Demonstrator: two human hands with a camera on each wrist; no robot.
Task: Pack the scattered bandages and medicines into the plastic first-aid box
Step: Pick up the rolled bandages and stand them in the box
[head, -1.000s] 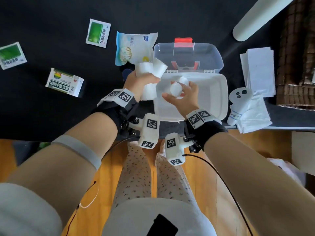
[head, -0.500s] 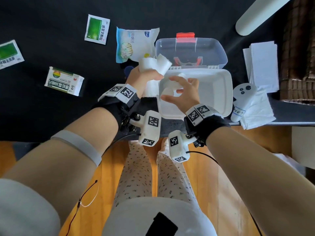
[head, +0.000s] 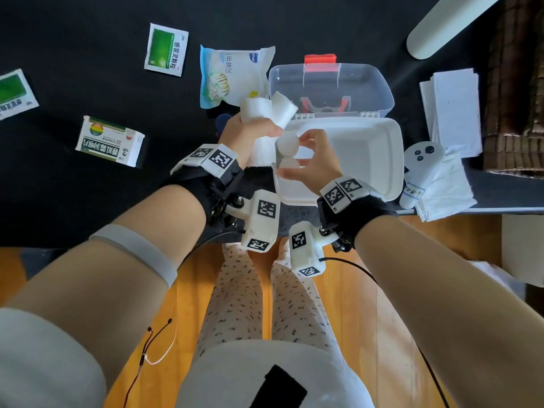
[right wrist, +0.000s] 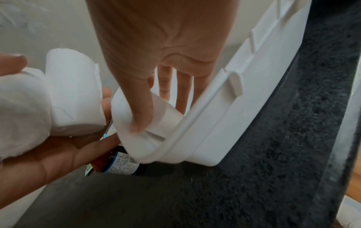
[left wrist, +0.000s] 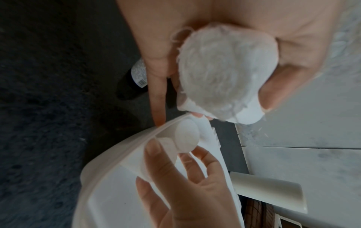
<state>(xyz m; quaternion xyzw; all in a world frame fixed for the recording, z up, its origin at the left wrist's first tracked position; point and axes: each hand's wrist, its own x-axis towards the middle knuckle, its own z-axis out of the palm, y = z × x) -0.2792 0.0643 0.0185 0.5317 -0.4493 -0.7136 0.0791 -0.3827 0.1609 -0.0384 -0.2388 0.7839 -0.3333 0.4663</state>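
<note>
My left hand [head: 250, 132] is raised over the left edge of the white first-aid box [head: 368, 160] and grips several white bandage rolls [head: 256, 108] [left wrist: 224, 69] [right wrist: 74, 92]. My right hand [head: 312, 163] reaches into the box's near-left corner. Its thumb and fingers hold one bandage roll [head: 288, 142] [left wrist: 186, 136] [right wrist: 125, 108] there. A second roll [head: 288, 165] lies just beside it in the same corner. The box's clear lid [head: 368, 83] with a red latch stands open behind.
On the black table lie a cotton-swab bag [head: 232, 75], two green sachets [head: 166, 50] [head: 13, 94], a medicine carton [head: 110, 141] and a dark bottle [right wrist: 121, 163] under my left hand. To the right of the box are a white controller [head: 419, 172] and paper sheets [head: 453, 110].
My right hand carried a roll down from above the box and moved left into its near-left corner, close to my left hand. My left hand kept its rolls and barely moved.
</note>
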